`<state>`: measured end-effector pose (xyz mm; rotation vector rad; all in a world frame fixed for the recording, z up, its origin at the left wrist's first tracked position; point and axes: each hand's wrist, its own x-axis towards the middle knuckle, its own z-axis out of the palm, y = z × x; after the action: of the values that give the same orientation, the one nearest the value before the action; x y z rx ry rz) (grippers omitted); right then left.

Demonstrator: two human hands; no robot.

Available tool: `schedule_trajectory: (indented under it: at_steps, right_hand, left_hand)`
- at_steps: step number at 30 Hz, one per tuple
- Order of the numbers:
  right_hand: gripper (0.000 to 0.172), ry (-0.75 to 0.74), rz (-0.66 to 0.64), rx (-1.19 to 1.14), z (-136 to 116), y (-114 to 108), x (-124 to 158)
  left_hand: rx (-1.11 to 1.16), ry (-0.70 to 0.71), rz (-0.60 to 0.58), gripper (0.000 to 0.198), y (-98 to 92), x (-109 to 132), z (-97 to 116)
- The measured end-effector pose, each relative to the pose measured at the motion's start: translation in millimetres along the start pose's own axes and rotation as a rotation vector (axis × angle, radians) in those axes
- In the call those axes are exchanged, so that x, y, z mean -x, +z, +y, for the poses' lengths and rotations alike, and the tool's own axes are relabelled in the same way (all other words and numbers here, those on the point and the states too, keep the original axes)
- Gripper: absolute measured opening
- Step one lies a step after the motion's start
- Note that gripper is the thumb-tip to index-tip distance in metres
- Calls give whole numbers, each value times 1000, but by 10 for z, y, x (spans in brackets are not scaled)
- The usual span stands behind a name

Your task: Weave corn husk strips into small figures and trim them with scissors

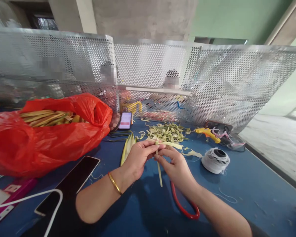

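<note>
My left hand (pixel 138 156), a gold bangle on its wrist, pinches pale green plant strips between thumb and fingers. Against it, my right hand (pixel 174 161) is closed on the same strips with thumb and forefinger. One narrow strip (pixel 160 174) hangs down between the hands, and a wider pale strip (pixel 174 144) sticks out to the right. The strips cross at the fingertips, partly hidden there. Just beyond lies a heap of green plant scraps (pixel 166 132). Left of the hands rests a long, hollow green leaf piece (pixel 127 148). A red loop (pixel 186 210) lies below my right hand.
A red plastic bag (pixel 88 131) of cut stalks (pixel 45 118) fills the left. Nearby are a dark phone (pixel 71 181), a magenta power strip (pixel 12 200) and a white cable (pixel 60 197). White thread (pixel 212 161) and a yellow glue gun (pixel 207 132) lie right. A perforated metal screen (pixel 148 62) stands behind.
</note>
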<state>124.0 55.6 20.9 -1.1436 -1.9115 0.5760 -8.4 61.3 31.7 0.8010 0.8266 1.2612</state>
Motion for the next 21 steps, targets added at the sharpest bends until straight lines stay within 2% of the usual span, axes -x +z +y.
schedule_trajectory:
  at_steps: [7,17,19,21]
  right_hand:
    - [19,-90,-97,7,-58,-91,-6]
    - [19,-93,-184,93,-136,-184,-9]
    - [24,-97,-165,186,-168,-240,-3]
    - [28,-113,-57,296,-173,-293,-7]
  left_hand:
    - [72,-56,30,10,-8,-2,-21]
    - [60,-41,40,9,3,11,31]
    - [76,-45,48,10,-8,16,80]
    - [96,-56,49,11,-13,26,120]
